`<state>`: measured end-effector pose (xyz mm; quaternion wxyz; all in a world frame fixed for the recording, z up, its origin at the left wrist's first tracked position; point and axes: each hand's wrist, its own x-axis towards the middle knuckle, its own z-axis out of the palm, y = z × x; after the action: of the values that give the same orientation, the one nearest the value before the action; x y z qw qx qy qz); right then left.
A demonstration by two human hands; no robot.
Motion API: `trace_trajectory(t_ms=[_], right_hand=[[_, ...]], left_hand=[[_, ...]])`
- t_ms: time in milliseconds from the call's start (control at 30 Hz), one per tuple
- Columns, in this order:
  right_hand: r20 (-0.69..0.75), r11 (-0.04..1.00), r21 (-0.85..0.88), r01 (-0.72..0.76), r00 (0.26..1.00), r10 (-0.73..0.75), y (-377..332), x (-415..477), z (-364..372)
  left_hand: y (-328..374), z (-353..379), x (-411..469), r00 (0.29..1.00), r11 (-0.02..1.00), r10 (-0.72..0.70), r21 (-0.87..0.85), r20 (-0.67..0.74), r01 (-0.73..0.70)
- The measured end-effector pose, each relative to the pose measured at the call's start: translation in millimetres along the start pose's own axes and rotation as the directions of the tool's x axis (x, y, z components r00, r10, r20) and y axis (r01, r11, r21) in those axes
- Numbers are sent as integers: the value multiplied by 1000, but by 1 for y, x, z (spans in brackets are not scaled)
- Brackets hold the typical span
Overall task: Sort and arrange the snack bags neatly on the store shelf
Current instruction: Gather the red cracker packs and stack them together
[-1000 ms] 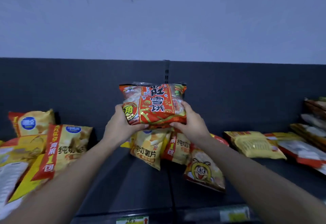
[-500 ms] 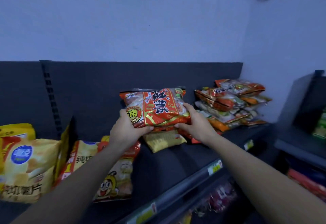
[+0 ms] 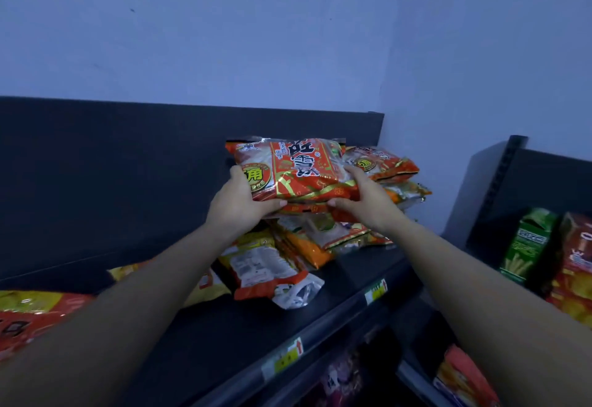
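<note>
By the corner stack (image 3: pixel 381 163) at the right end of the shelf (image 3: pixel 320 317), left hand (image 3: pixel 238 206) and right hand (image 3: pixel 368 200) each grip the red rice-cracker bag (image 3: pixel 298 167), probably stacking it next, while loose bags (image 3: pixel 266 273) leftward await sorting.

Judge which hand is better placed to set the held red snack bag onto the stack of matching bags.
Right, probably. The right hand grips the red snack bag at its edge beside the stack of matching bags; the left hand grips the far edge, away from that stack.
</note>
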<state>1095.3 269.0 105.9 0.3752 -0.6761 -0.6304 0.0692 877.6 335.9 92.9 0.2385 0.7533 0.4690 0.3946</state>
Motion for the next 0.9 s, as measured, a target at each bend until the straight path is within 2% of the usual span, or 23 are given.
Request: trace_trajectory(t_ms=[167,333,467,667,900], right_hand=[[0,998,67,19,1000,-19,44,59,-17],[14,999,52,-11,1000,11,88,108,-27],[23,996,78,-34,999,32,116,142,-32],[153,999,-27,-44,987,47,142,195,-44],[203,980,-190,54,979,-15,172,244,-63]], left_hand=[[14,42,54,999,999,37,11,-14,-36],[25,85,106,1000,997,21,81,1,-21],[33,113,135,998,991,26,130,-58,-18],[48,144,175,993,951,39,311,-109,-3],[67,186,214,988,929,-30,361,-155,85]])
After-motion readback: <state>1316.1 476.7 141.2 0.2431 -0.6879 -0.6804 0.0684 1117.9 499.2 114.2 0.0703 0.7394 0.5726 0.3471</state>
